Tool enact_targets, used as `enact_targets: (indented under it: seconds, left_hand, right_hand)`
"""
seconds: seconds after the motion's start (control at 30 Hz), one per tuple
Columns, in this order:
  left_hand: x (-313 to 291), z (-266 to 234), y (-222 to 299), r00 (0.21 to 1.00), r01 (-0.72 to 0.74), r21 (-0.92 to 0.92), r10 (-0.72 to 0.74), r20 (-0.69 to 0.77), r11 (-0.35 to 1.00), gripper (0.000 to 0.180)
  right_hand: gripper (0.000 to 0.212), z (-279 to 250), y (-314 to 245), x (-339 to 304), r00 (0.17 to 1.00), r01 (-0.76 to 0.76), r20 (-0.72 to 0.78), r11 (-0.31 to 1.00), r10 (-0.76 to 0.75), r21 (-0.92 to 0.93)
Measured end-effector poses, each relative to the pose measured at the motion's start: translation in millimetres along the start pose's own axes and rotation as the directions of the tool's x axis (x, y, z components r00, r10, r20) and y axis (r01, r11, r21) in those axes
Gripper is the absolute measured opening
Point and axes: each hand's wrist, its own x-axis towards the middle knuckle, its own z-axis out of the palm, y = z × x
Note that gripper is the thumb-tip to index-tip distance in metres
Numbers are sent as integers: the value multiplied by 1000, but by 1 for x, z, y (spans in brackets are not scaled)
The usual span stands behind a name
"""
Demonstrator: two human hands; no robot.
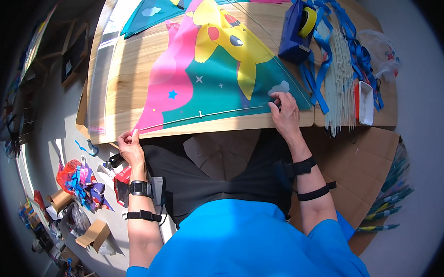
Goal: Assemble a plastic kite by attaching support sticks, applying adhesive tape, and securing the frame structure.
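A kite (219, 89) of green and pink fabric with a yellow cartoon figure lies spread on the wooden table. Along its near edge runs a thin pale rod (200, 117) with a small white piece near its middle. My left hand (131, 147) is closed in a pinch on the kite's left corner, where the rod's end meets the fabric. At the right, my right hand (286, 114) rests over the kite with thumb and fingers closed at the rod's other end. A small dark spot beneath those fingertips is unclear.
Beyond the kite lie more kite pieces (138, 18). To the right stand a blue tape dispenser (296, 35) with yellow tape, blue ribbons (322, 58), a bundle of pale strips (338, 79) and a red-and-white box (365, 102). A cardboard box (349, 169) is below.
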Motion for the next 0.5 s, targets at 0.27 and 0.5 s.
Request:
enact_targets:
  seconds: [0.27, 0.5]
  left_hand:
    - [1, 1, 0, 1000, 9, 1, -9, -3, 1000, 28]
    - [1, 2, 0, 1000, 19, -24, -19, -2, 1000, 28]
  right_hand:
    - [23, -5, -7, 9, 989, 17, 150, 998, -8, -53]
    - [27, -1, -13, 15, 964, 132, 247, 984, -99, -118]
